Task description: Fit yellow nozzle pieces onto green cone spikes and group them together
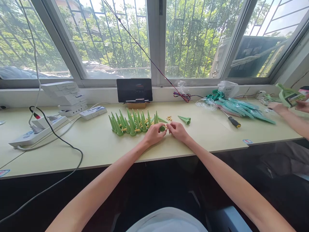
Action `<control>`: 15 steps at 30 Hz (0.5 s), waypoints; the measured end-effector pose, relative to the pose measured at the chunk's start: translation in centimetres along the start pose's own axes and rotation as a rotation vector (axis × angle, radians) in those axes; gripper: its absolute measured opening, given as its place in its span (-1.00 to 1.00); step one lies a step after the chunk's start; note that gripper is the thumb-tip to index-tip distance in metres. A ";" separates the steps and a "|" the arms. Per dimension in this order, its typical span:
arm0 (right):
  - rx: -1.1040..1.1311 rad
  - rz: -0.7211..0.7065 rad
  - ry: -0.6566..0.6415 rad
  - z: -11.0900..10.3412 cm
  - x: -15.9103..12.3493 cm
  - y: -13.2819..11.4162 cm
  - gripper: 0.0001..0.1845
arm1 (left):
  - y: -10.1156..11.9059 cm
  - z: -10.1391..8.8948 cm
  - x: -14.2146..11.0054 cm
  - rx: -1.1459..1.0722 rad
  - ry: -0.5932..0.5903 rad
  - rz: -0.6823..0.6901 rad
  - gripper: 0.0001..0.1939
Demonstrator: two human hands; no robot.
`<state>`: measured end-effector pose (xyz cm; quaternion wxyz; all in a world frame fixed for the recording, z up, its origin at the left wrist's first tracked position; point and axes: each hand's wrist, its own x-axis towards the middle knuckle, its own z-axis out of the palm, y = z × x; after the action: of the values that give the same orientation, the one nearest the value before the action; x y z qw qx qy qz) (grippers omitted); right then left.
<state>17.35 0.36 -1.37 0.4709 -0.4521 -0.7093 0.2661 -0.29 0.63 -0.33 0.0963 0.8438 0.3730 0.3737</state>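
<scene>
My left hand (pixel 154 134) is closed around a green plastic spike (pixel 162 128), its round open end facing me. The fingertips of my right hand (pixel 178 131) are pinched at the side of that end, on a small yellow piece (pixel 166 127) mostly covered by the fingers. Just left of my hands, several green cone spikes (pixel 131 125) stand upright in a cluster, points up, with yellow bits low on many of them. Beyond my fingers lies a little pile of yellow pieces (pixel 169 118). Loose green spikes (pixel 185 120) rest on their sides to the right.
A dark tablet (pixel 134 91) leans on a stand by the window. White boxes (pixel 72 98) and a power strip (pixel 40 130) with cables occupy the left. Rightward lie a screwdriver (pixel 234 121) and teal plastic strips (pixel 246 109). Another person's hands (pixel 278 108) hold a green item (pixel 287 96).
</scene>
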 end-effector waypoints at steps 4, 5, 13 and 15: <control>0.097 -0.021 -0.003 0.1 0.1 0.4 -0.71 | 0.1 0.0 0.0 0.000 -0.004 0.004 -0.79; 0.091 -0.020 -0.009 0.1 0.1 0.5 -0.72 | 0.1 -0.1 0.0 0.001 -0.006 0.005 -0.79; -0.116 -0.028 0.006 -0.1 0.1 0.1 -0.55 | 0.2 -0.1 0.0 0.000 -0.022 0.021 -0.77; -0.140 -0.043 0.011 -0.1 0.1 0.0 -0.50 | 0.3 -0.1 0.0 -0.004 -0.027 0.020 -0.76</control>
<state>17.39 0.45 -1.29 0.4475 -0.4701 -0.7331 0.2034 -0.24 0.36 -0.12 0.0995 0.8523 0.3622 0.3639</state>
